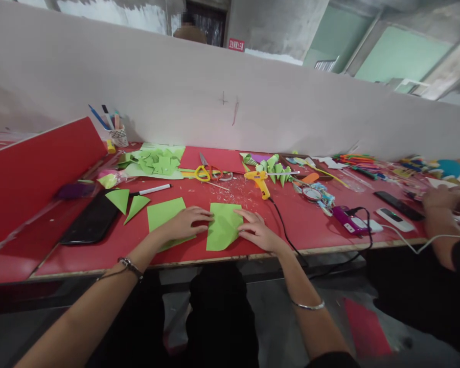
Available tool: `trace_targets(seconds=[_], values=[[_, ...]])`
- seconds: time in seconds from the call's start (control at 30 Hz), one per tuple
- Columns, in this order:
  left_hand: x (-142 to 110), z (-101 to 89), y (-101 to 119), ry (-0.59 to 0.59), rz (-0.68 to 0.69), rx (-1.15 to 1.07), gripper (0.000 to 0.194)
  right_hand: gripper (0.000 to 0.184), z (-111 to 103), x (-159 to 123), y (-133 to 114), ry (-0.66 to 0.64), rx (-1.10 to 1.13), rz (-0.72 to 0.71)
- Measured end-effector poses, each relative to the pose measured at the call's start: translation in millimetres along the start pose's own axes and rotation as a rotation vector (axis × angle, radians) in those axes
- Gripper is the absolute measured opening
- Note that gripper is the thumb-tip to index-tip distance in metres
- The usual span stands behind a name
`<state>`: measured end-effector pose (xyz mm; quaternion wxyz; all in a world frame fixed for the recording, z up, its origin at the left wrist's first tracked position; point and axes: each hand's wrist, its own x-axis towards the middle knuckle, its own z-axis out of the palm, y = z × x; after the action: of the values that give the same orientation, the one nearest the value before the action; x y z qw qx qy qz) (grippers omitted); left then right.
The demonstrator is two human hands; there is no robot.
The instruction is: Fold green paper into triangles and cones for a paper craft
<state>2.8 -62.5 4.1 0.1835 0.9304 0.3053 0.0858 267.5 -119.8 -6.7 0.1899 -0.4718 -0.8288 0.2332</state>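
Note:
A sheet of light green paper point(222, 225) lies in front of me at the table's near edge. My left hand point(187, 223) touches its left edge, fingers stretched out, with the wrist over a second green sheet point(164, 210). On the right edge of the first sheet rest the spread fingers of my right hand point(261, 231). Just behind that hand a yellow hot glue gun point(259, 183) lies with a glue stick in it. Two green paper cones point(127, 203) sit to the left, beside a white marker point(155, 189) and a black phone point(90, 220).
Scissors point(204, 171) and green paper scraps point(159, 161) lie at the back. A pen cup point(118, 136) stands behind a raised red board point(42, 179). The glue gun's cable runs off the front edge near a purple power strip point(348, 221). Another person's hands point(442, 198) work at far right.

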Motion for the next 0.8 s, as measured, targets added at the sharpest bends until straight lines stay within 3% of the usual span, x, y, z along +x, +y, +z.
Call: trace_targets(seconds=[0.13,0.37,0.5,0.8], values=[[4,6.4,-5,0.061,-0.043,0.052,0.047,0.021,1,16,-2,-0.047,-0.014,-0.052],[2,15.4,-7,0.084,-0.080,0.097,0.055,0.018,11,52,-2,0.080,-0.085,-0.162],[2,15.5,-4,0.093,-0.108,0.109,0.052,0.019,20,70,0,0.091,-0.133,-0.154],[2,18.2,1,0.076,-0.175,0.147,0.078,0.015,29,74,2,0.169,-0.192,-0.111]])
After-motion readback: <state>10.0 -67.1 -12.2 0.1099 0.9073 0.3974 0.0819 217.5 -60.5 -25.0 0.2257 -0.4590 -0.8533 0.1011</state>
